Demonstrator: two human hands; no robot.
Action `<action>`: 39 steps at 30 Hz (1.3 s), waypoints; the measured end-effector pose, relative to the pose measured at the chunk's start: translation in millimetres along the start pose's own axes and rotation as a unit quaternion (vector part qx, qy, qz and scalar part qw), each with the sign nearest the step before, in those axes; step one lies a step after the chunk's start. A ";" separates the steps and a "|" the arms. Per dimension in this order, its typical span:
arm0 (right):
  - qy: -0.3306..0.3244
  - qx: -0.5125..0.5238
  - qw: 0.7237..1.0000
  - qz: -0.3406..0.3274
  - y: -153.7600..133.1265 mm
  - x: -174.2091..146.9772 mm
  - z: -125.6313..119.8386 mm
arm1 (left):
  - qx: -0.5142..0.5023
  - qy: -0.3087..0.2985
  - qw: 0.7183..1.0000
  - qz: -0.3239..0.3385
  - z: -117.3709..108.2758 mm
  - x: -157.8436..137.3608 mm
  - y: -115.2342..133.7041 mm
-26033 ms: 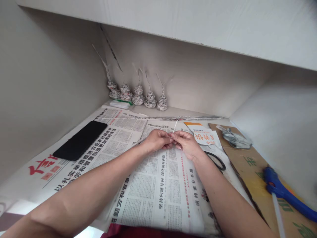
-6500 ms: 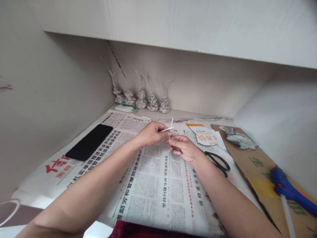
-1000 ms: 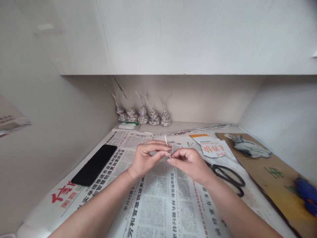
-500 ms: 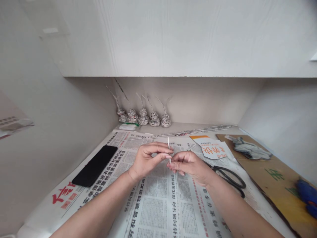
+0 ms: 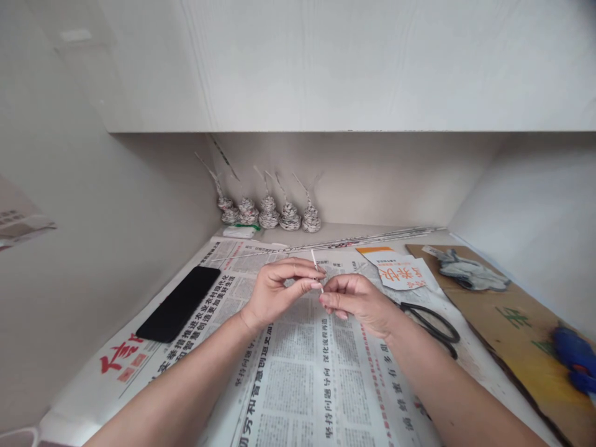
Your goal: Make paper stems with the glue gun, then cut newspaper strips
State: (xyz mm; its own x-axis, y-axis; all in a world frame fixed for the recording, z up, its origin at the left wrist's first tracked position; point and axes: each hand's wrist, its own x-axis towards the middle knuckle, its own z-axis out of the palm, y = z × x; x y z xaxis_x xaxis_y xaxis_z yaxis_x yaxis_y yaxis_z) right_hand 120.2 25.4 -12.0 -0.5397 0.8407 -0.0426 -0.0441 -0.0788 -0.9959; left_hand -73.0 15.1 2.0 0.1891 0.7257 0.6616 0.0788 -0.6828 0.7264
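Above the newspaper (image 5: pixel 298 372), my two hands meet around a short thin white paper stick (image 5: pixel 313 257). My left hand (image 5: pixel 284 288) pinches it between thumb and fingers, with its upper end poking out past the fingertips. Just to the right, my right hand (image 5: pixel 354 301) has thumb and fingertips closed on the lower end. The stick leans slightly to the left at the top. Its middle is partly hidden by my fingers.
Several woven paper gourds (image 5: pixel 289 217) line the back wall, with long paper rods (image 5: pixel 372 239) before them. A black phone (image 5: pixel 179 304) lies left. To the right are scissors (image 5: pixel 435 326), a printed card (image 5: pixel 403 273), gloves (image 5: pixel 470 270) on cardboard (image 5: pixel 512 335) and a blue tool (image 5: pixel 575 360).
The white paper stick has gone from nearly upright to leaning left at its top. My right hand has shifted slightly to the right. The camera view has tilted a little.
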 end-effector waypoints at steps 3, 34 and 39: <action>-0.009 -0.007 1.000 -0.011 -1.7 -0.6 0.0 | 0.000 0.001 1.000 0.006 0.0 0.5 -0.2; 0.190 -0.246 0.920 -0.240 -30.2 -20.2 -0.3 | 0.092 0.062 0.989 0.097 -12.4 5.5 -3.1; 0.240 -0.371 0.814 -0.377 -42.6 -32.8 4.9 | 0.123 0.089 0.984 0.094 -15.8 6.2 -8.6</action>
State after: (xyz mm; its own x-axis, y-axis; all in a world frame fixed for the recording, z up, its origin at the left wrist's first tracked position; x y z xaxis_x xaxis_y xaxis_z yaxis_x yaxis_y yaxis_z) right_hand 135.6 -1.4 32.2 -0.1959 0.6267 0.7543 0.4064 0.7519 -0.5192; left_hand -88.0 26.8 2.8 0.0495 0.5731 0.8180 0.2968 -0.7904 0.5358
